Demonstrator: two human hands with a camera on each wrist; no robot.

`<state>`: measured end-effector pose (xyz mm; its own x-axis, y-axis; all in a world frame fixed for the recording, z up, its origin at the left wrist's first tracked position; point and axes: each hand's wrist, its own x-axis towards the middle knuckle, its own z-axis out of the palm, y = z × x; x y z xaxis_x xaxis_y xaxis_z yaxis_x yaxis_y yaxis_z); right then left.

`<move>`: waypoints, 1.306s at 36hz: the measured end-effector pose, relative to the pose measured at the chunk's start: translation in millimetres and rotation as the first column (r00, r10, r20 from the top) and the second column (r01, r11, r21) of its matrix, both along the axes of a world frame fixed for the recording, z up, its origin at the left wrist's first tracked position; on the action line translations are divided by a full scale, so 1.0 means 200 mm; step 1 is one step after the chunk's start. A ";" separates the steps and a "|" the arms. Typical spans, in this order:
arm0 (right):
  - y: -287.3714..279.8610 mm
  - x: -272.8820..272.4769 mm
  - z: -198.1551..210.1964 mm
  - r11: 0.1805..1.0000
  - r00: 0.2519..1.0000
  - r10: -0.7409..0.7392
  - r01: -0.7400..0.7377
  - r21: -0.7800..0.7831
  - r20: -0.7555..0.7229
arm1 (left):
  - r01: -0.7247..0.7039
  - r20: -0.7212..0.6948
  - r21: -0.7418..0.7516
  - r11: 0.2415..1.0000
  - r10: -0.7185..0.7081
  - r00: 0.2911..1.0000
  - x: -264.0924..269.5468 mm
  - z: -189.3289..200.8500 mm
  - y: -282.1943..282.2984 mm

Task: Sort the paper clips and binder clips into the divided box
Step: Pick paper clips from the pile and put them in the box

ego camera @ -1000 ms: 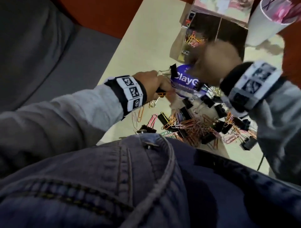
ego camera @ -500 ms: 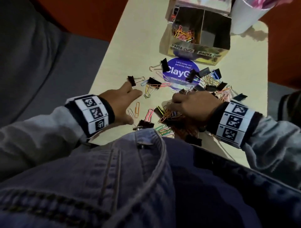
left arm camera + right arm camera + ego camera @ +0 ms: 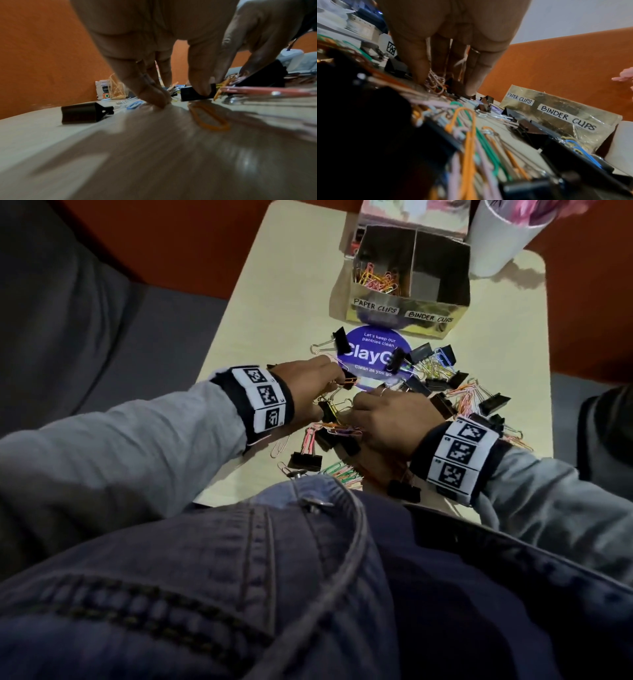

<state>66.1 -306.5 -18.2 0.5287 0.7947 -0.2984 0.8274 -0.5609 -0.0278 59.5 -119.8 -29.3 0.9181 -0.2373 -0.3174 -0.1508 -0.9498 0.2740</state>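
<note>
Coloured paper clips and black binder clips [image 3: 431, 378] lie scattered on the cream table in front of the divided box [image 3: 407, 306]. Its left cell, labelled PAPER CLIPS, holds coloured paper clips [image 3: 376, 280]; the right cell is labelled BINDER CLIPS. My left hand [image 3: 342, 380] points down beside the purple sticker, with fingertips [image 3: 159, 102] on the table and thumb on a black binder clip [image 3: 192, 93]. My right hand [image 3: 359, 405] is curled over the pile, and its thumb and fingers pinch a tangle of pink paper clips [image 3: 435, 81].
A white cup [image 3: 500, 237] stands right of the box. A round purple sticker [image 3: 373, 354] lies flat under some clips. My denim-covered knee [image 3: 308, 577] hides the table's near edge. Orange wall behind, grey seat to the left. A lone binder clip [image 3: 84, 115] lies left of my left hand.
My right hand came down from near the box onto the pile and closed on paper clips. My left hand slid forward from the near left to the clips by the sticker.
</note>
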 end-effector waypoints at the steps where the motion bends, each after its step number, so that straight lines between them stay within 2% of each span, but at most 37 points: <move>1: 0.00 0.00 0.00 1.000 1.000 0.000 0.000 0.002 0.014 | -0.002 0.003 -0.018 1.000 0.002 1.000 -0.01 0.00 0.01; 6: -0.02 0.01 -0.01 0.998 0.998 -0.043 0.041 0.049 0.040 | -0.063 -0.023 -0.073 0.995 0.061 0.998 -0.09 0.04 0.11; 9: -0.02 0.02 0.00 0.996 0.996 -0.085 0.084 0.039 0.031 | -0.064 -0.097 0.012 0.998 0.065 0.993 -0.18 0.05 0.20; 12: -0.02 0.04 0.00 0.994 0.995 -0.096 0.094 0.060 0.022 | 0.002 -0.170 0.139 0.990 0.022 0.985 -0.26 0.05 0.23; 15: -0.03 0.08 0.02 0.982 0.988 -0.154 0.155 0.107 -0.021 | -0.011 -0.166 0.130 0.991 0.033 0.986 -0.27 0.01 0.21; 20: -0.07 0.16 0.09 0.888 0.947 -0.274 0.316 0.335 -0.166 | -0.080 -0.095 0.058 0.995 0.085 0.992 -0.17 0.02 0.13; 27: -0.08 0.28 0.25 0.780 0.873 -0.369 0.478 0.404 -0.321 | -0.064 -0.099 0.094 0.993 0.073 0.992 -0.01 0.03 0.05; 31: -0.03 0.43 0.36 0.700 0.857 -0.438 0.514 0.495 -0.272 | -0.059 -0.100 0.070 0.996 0.066 0.993 0.03 0.01 0.04; 35: 0.05 0.62 0.43 0.648 0.841 -0.520 0.503 0.571 -0.150 | -0.079 -0.114 0.041 0.996 0.083 0.990 0.06 0.00 0.04; 37: 0.11 0.72 0.42 0.657 0.826 -0.558 0.497 0.567 -0.078 | -0.095 -0.116 0.035 0.995 0.098 0.988 0.07 0.00 0.05; 40: 0.21 0.83 0.36 0.741 0.826 -0.564 0.494 0.455 0.021 | -0.095 -0.130 0.023 0.995 0.097 0.987 0.08 -0.01 0.06; 45: 0.29 0.86 0.23 0.850 0.857 -0.511 0.493 0.185 0.065 | -0.083 -0.107 -0.018 0.996 0.080 0.991 0.08 -0.01 0.06; 47: 0.28 0.86 0.20 0.858 0.861 -0.505 0.492 0.147 0.062 | -0.058 -0.073 -0.010 0.998 0.057 0.996 0.09 -0.01 0.05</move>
<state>238.0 -250.0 21.6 0.8845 0.4435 -0.1445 0.4398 -0.8962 -0.0588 77.4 -110.5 -30.8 0.9050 -0.1890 -0.3811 -0.0752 -0.9528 0.2941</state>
